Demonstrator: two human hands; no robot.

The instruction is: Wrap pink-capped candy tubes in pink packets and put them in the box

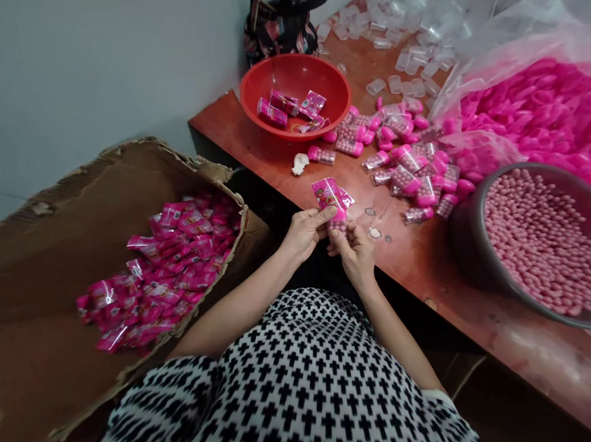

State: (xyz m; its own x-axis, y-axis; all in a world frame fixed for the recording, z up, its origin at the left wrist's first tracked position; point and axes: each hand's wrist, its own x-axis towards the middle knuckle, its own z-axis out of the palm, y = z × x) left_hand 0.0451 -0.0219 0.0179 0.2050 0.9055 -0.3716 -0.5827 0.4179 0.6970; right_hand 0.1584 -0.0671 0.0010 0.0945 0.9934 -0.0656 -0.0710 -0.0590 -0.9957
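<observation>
View from above of one person seated at a red-brown bench [423,255], with a black-and-white patterned top at the bottom of the frame.

The two hands meet just in front of the red bowl [296,94], at the bench edge. The left hand [305,231] and right hand [356,251] are both closed in a fingertip pinch on one pink packet [330,196], held upright between them. A small vial of pink beads seems to sit in its lower end. The packet's print is too small to read.

The one red bowl holds about five more pink packets. Just in front of it lie one white scrap [300,162] and one lone filled vial [322,155].

Right of the bowl is a heap of filled vials [409,161] with pink caps, roughly twenty. Further right stands one grey basin [539,242] full of loose pink beads. Behind the basin is one clear plastic sack of pink caps [542,109].

Behind and right of the bowl, clear empty tubes [405,61] are scattered, too many to count.

Directly behind the bowl sits one dark bag [280,23].

Left of the bowl and lower down, one torn cardboard box [49,232] holds a pile of finished packets [167,266], dozens at least. No writing there can be read.
</observation>
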